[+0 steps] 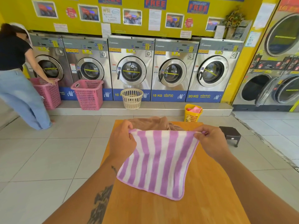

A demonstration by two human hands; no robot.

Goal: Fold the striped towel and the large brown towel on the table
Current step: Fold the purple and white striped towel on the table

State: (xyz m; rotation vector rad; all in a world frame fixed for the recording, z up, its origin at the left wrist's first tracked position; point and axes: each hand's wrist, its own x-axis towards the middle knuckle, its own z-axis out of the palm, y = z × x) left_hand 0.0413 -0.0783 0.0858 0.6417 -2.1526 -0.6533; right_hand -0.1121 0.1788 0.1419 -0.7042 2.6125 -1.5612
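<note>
Striped towel (155, 162) is lifted at its top edge, stretched flat btwn both hands; its lower edge rests on the table (202, 199), near the person. Left hand (123, 139) pinches the top left corner w/ thumb & curled fingers. Right hand (210, 141) pinches the top right corner the same way. Both are clamped on cloth. Brown towel (152, 123) lies bunched at the far end of the table, just behind the striped one, no hand on it.

Handling, as I judge it: striped towel is small, light, soft & limp, w/ a fluffy pile, so not slippery; a fingertip pinch is plenty. No stiffness, so it sags wherever unsupported. Best to hold at the corners, keep the edge taut, bring corner to corner & let the table carry the rest. Not fragile. Brown towel looks thicker, bigger, prob. heavier. It's crumpled w/ corners hidden in the heap, so it likely needs spreading out first, then a fuller grip at two corners, arms wide.
</note>
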